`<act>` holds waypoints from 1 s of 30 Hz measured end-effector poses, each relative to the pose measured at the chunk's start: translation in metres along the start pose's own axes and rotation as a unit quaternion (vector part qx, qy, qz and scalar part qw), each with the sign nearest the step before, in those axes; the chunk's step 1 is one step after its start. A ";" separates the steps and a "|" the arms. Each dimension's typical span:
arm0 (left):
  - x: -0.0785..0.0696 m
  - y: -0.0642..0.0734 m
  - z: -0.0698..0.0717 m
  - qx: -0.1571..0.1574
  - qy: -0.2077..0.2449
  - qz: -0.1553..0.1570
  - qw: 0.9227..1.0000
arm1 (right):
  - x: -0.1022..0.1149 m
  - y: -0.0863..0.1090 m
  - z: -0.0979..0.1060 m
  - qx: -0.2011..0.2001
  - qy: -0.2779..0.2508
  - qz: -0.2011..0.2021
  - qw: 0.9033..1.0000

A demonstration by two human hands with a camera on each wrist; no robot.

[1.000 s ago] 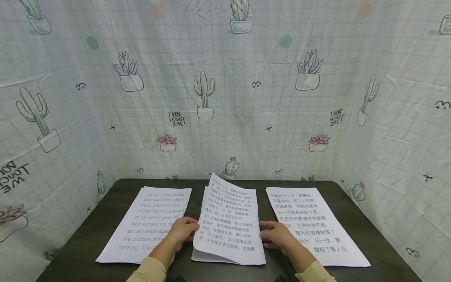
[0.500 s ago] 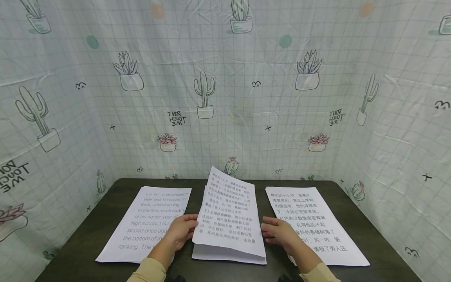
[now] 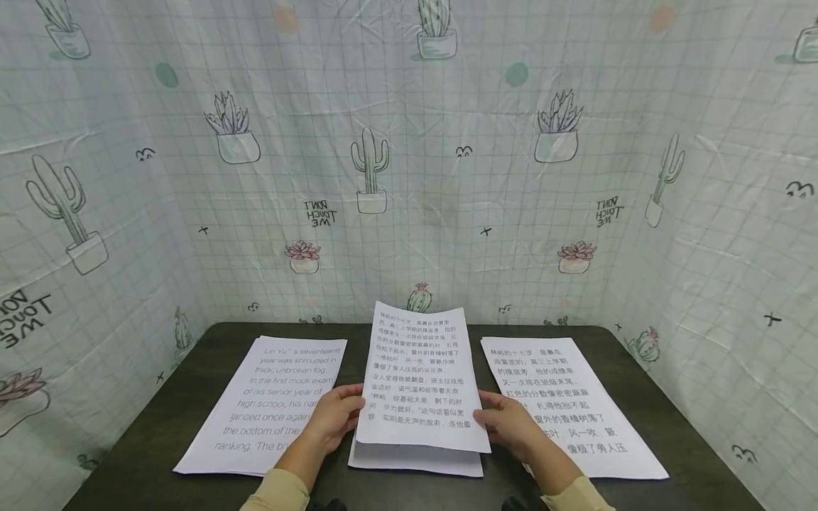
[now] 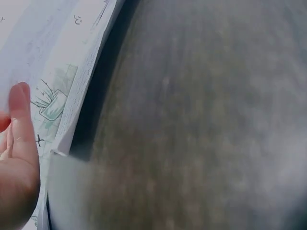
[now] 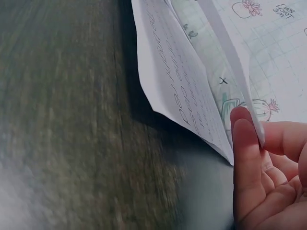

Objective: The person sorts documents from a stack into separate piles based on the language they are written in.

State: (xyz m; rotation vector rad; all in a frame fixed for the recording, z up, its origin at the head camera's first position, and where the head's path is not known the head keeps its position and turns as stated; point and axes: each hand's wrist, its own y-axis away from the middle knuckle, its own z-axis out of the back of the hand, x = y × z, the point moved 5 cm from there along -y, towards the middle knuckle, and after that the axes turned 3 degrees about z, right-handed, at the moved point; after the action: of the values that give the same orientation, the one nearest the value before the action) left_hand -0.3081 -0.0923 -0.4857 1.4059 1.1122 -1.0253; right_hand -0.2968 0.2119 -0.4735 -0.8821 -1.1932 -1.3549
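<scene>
A printed paper sheet with Chinese text is held up in the middle, tilted toward the head camera. My left hand pinches its left edge, and my right hand pinches its right edge. Beneath it, a white paper stack lies on the table, mostly covered. In the right wrist view the thumb and fingers grip the sheet's thin edge. Another printed page lies beyond. The left wrist view shows only part of the left hand; its grip is cut off there.
To the left lies a stack of English-printed pages. On the right is a stack of Chinese-printed pages, partly behind the right hand. The dark table ends at a cactus-patterned cloth behind and on both sides.
The sheet has risen off the middle stack and straightened, its right side coming up level with the left. My right hand has gone from beside the sheet to gripping its edge.
</scene>
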 end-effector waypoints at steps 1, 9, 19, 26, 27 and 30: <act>-0.001 0.000 -0.003 0.007 -0.005 -0.003 1.000 | 0.000 0.000 0.002 -0.006 -0.001 0.001 1.000; -0.003 0.001 -0.024 0.067 -0.025 0.008 0.997 | -0.003 0.002 0.020 -0.007 -0.008 0.005 1.000; -0.006 -0.010 -0.058 0.080 -0.049 0.021 0.995 | -0.006 0.011 0.061 -0.026 -0.002 -0.005 1.000; -0.005 -0.011 -0.091 0.085 -0.043 0.040 0.995 | -0.012 0.019 0.094 -0.034 0.006 -0.018 0.999; -0.005 -0.011 -0.096 0.087 -0.043 0.040 0.994 | -0.014 0.021 0.098 -0.036 0.006 -0.021 0.999; -0.005 -0.010 -0.109 0.096 -0.037 0.042 0.994 | -0.016 0.024 0.112 -0.044 0.007 -0.028 0.999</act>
State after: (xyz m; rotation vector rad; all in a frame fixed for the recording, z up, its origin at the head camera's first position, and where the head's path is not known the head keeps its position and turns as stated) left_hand -0.3161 0.0161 -0.4711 1.5413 0.9126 -1.1386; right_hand -0.2833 0.3261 -0.4601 -0.9066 -1.1619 -1.4663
